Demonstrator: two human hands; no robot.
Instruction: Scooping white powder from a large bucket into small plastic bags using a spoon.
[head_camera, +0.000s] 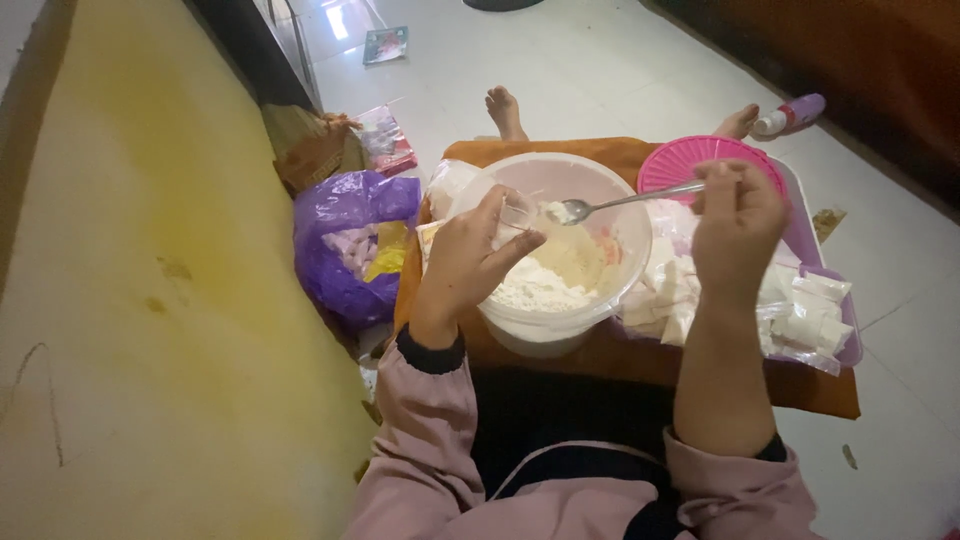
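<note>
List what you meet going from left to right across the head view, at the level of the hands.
Yellow mat → purple plastic bag → left hand, holding a small clear bag → white tub of powder → spoon → right hand → tray of small white packets.

White tiled floor (600, 70) under purple bag (345, 215).
</note>
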